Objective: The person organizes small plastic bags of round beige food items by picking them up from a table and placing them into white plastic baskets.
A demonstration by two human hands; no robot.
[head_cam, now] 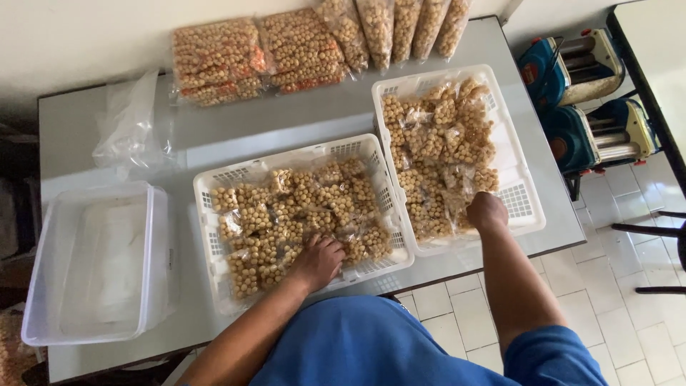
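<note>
Two white plastic baskets sit on a grey table, both full of small clear packets of round golden snack balls. My left hand point(319, 260) rests palm down on the packets in the near left basket point(214, 243), fingers spread among them. My right hand point(486, 211) reaches into the near end of the right basket point(525, 207), fingers curled around a snack packet point(457, 204). Whether the left hand grips a packet is hidden under the fingers.
Large sealed bags of the same snacks point(257, 57) lie along the table's far edge by the wall. A clear lidded plastic tub point(100, 264) stands at the left, with loose plastic bags point(132, 125) behind it. Two machines with rollers point(586, 93) stand on the tiled floor to the right.
</note>
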